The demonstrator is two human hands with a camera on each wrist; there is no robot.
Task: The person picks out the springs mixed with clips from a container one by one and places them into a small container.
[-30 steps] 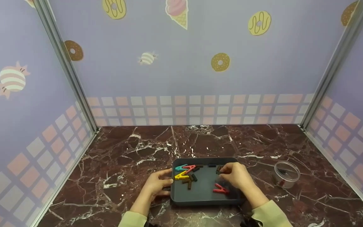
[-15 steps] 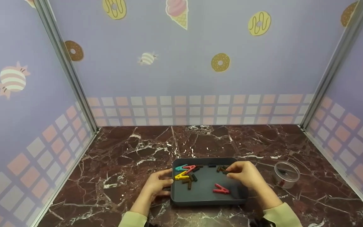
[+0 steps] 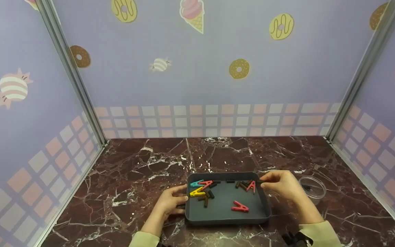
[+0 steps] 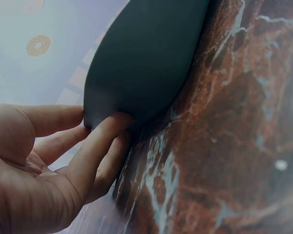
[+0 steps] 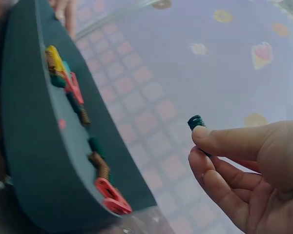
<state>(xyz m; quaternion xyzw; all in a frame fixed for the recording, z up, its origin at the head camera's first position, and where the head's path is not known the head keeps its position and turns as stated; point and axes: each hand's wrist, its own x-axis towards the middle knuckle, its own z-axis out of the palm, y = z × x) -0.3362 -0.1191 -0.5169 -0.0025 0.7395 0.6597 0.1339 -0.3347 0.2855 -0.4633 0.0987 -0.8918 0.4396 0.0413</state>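
Observation:
A dark green coil spring [image 5: 196, 121] is pinched between the thumb and fingertips of my right hand [image 3: 283, 185], just beyond the tray's right rim. My left hand [image 3: 170, 201] holds the left end of the dark grey tray [image 3: 225, 219], its thumb at the rim and other fingers against the outer wall. In the tray's left part lie a blue clothespin [image 3: 196, 184], a yellow clothespin [image 3: 197, 192], a red clothespin and several brown and dark springs [image 3: 206, 201]. Another red clothespin [image 3: 240, 207] lies near the front, and one [image 3: 251, 186] beside springs at the back right.
A clear round tub [image 3: 315, 196] stands right of the tray, partly hidden by my right hand; something dark shows inside it. The dark red marble tabletop [image 3: 142, 164] is enclosed by patterned panels [image 3: 201, 85] at the back and both sides.
My right hand has moved right from the tray's back right corner to past its rim, carrying a spring. The red clothespin in that corner has come into view. The left hand stays put.

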